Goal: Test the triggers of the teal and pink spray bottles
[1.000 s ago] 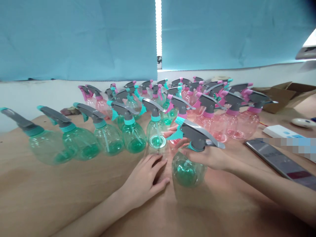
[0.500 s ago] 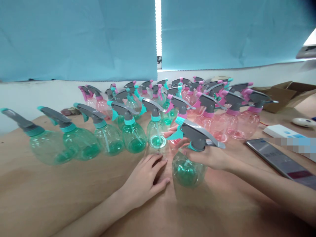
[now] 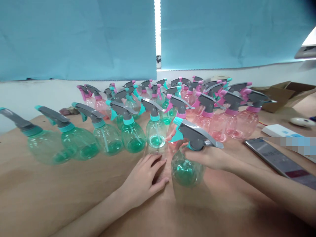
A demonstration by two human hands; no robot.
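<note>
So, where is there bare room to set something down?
Bare table lies left of the left hand, in front of the green bottles; also between the forearms, nearer than the held bottle. Behind it, pink bottles crowd closely.

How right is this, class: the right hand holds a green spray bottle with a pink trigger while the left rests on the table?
The trigger is wrong: the head view shows it turquoise, not pink. The right hand holds the green spray bottle; the left hand rests on the table.
</note>
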